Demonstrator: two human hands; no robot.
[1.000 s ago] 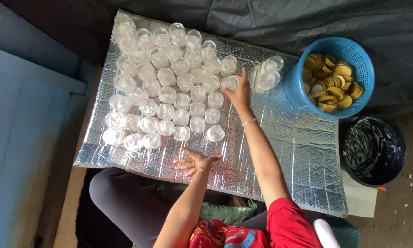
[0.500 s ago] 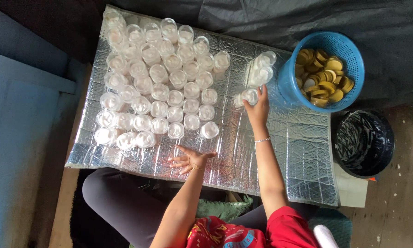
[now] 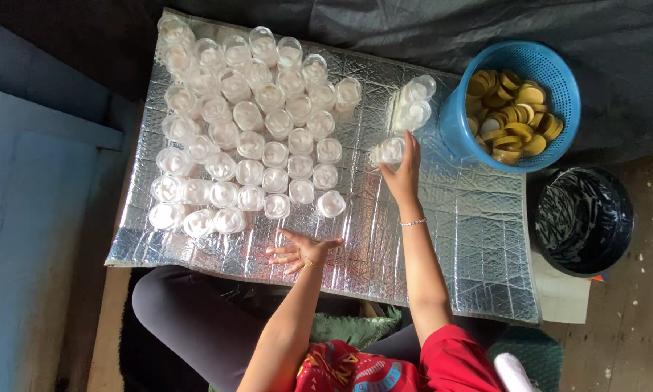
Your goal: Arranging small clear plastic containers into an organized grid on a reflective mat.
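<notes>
My right hand point(image 3: 404, 171) reaches across a silver quilted foil mat point(image 3: 450, 232) and grips a small clear jar point(image 3: 389, 151), which stands apart from the big cluster. Two more clear jars point(image 3: 413, 104) stand just beyond it, near the blue basket. My left hand point(image 3: 301, 250) rests flat on the mat with its fingers spread, just below the front row of the jar cluster point(image 3: 250, 123). That cluster holds several rows of small clear jars with whitish contents.
A blue plastic basket point(image 3: 457, 131) of gold lids point(image 3: 511, 116) sits at the mat's far right corner. A black bucket point(image 3: 584, 221) stands to its right on the floor. Dark plastic sheeting lies behind the mat; a blue surface runs along the left.
My right hand took a jar from the cluster's right edge and carried it right, toward the two separate jars. My left hand stayed put on the mat.
</notes>
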